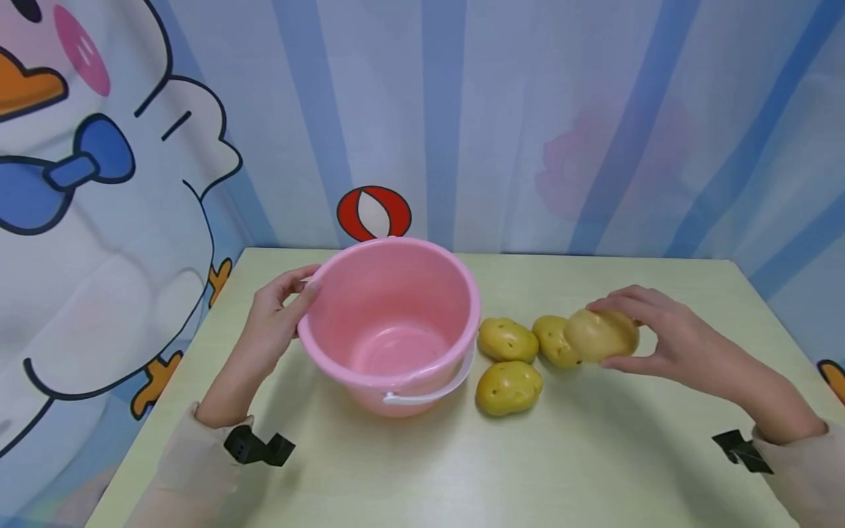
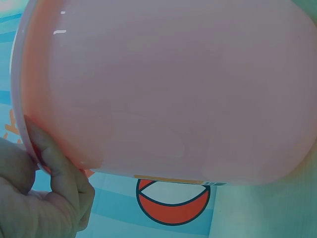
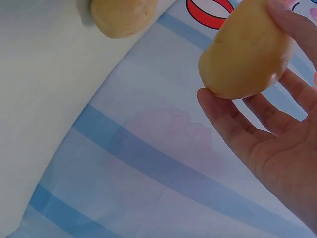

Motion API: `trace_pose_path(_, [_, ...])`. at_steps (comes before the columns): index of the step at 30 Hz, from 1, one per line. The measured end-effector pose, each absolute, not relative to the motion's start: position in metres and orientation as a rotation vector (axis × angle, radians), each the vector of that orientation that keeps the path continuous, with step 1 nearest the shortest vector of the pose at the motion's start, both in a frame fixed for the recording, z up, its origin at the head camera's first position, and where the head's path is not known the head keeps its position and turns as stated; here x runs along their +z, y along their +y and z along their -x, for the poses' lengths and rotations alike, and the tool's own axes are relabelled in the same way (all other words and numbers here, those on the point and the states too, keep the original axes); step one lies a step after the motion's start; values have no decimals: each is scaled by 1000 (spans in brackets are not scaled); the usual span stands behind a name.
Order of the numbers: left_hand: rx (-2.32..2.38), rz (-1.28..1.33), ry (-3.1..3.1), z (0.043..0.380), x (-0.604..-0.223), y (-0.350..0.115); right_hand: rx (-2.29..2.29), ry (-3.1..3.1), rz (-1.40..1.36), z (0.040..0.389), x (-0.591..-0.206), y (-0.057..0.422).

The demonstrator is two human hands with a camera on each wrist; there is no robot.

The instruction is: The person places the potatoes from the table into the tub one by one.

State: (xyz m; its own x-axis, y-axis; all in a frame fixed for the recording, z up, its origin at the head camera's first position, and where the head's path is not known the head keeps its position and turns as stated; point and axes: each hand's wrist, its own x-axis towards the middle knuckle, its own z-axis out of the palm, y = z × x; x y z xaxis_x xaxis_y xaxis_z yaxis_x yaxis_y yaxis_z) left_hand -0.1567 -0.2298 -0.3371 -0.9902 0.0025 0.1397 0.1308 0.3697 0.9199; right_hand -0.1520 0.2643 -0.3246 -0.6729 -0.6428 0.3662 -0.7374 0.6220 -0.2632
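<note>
A pink bucket (image 1: 396, 315) stands on the table, its inside bare down to the base and its pale handle hanging at the front. My left hand (image 1: 280, 312) pinches the bucket's rim on the left side; in the left wrist view the thumb and fingers (image 2: 64, 173) lie on either side of that rim. Right of the bucket, my right hand (image 1: 667, 341) grips a potato (image 1: 602, 335) between thumb and fingers, held above the table. In the right wrist view the same potato (image 3: 247, 52) shows against the curtain.
Three more potatoes lie between the bucket and my right hand: one at the back (image 1: 507, 339), one in front (image 1: 509, 389), one farther right (image 1: 557, 342), partly hidden by the held potato. A striped cartoon curtain (image 1: 502, 132) rises behind the table (image 1: 396, 477).
</note>
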Motion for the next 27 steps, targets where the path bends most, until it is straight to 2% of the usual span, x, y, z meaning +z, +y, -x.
trace_pose_path(27, [-1714, 121, -2499, 154, -335, -228, 670, -2581, -1241, 176, -267, 228])
